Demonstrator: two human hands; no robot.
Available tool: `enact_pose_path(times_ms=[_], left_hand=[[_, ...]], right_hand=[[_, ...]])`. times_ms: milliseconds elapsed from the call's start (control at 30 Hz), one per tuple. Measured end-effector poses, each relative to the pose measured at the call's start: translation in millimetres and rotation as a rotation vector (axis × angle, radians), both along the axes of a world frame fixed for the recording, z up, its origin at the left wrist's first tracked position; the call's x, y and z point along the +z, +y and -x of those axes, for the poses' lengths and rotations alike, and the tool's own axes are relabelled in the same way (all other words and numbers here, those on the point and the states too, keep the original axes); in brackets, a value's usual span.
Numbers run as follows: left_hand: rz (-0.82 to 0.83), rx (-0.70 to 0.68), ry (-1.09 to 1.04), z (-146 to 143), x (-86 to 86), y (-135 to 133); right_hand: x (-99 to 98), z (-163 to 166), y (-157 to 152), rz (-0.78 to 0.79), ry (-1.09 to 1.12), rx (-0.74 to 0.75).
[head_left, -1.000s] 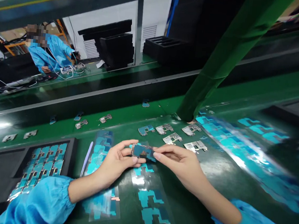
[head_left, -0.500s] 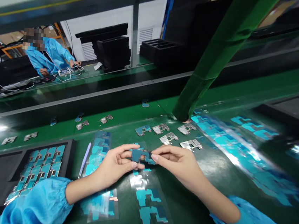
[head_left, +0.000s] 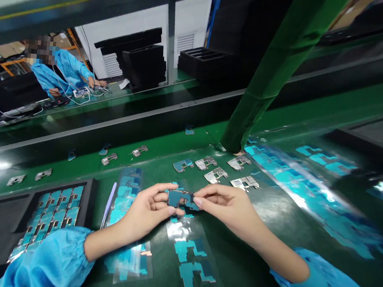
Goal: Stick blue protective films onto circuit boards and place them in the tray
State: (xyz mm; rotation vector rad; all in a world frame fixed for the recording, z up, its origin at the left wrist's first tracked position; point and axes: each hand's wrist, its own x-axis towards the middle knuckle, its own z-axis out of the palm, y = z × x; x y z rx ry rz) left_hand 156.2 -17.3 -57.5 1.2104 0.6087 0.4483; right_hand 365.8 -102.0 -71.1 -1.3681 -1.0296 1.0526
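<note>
A small circuit board (head_left: 176, 198) with a blue covering and a cut-out is held up between both hands. My left hand (head_left: 146, 209) grips its left end, thumb below and fingers behind. At its right end, the thumb and forefinger of my right hand (head_left: 228, 205) pinch the edge. Beneath them lies a clear sheet (head_left: 199, 234) with blue board-shaped stickers. Another sticker sheet (head_left: 129, 189) lies partly under my left forearm, beside purple tweezers (head_left: 108, 205). Several silvery boards (head_left: 215, 175) and one blue-covered board (head_left: 182, 165) rest beyond my hands.
A black foam tray (head_left: 88, 201) at left holds rows of blue-covered boards. Loose boards (head_left: 109, 158) lie along the green belt (head_left: 157, 151) behind. A green-wrapped post (head_left: 252, 104) rises at right, near more sticker sheets (head_left: 286, 179). A co-worker in blue (head_left: 68, 70) sits across.
The loose boards on the belt have shifted a little to the right. The board in my hands has tilted slightly; both hands keep nearly the same place and hold.
</note>
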Motion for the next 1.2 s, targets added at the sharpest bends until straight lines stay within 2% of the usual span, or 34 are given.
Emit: enact_pose_path(times_ms=[467,1200], left_hand=[[0.047,-0.005,-0.004,1.0,-6.2,2.3],[0.033,-0.013,0.068,-2.3,2.5,-0.1]], right_hand=[[-4.0,1.7,1.4,-0.017,0.055,0.028],[-2.8,0.5,1.5,0.026,0.102,0.048]])
